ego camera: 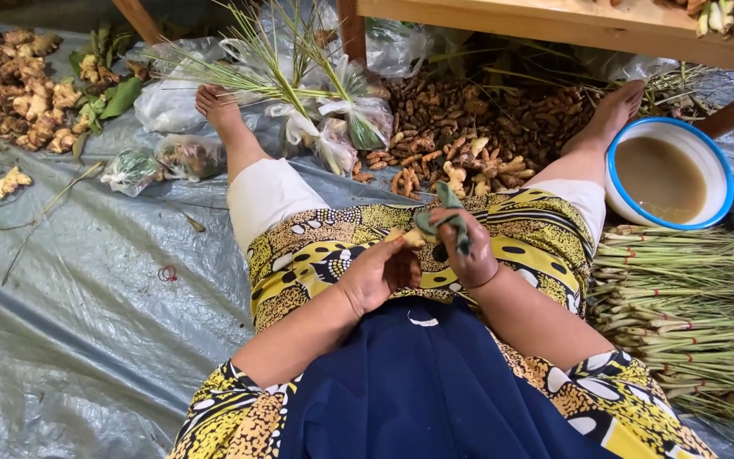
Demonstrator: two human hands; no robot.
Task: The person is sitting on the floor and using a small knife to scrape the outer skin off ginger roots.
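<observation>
Meanwhile, my left hand [377, 274] clasping a ginger root [407, 237], my right hand [467, 255] gripping a green cloth [445, 217] against it.

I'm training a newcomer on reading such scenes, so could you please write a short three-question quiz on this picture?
1. True or false: the right hand holds a green cloth.
2. Which lies beside the person's right leg? A) a bowl of murky liquid, B) a stack of plates, C) a folded newspaper.
3. Fill in: the left hand holds a small pale ____ over the lap.

Key
1. True: the cloth is gripped in the fingers of that hand.
2. A: the white bowl with a blue rim sits by the right foot, above the bundled lemongrass stalks.
3. Root: it looks like the ginger-like roots in the pile between the legs.
</observation>
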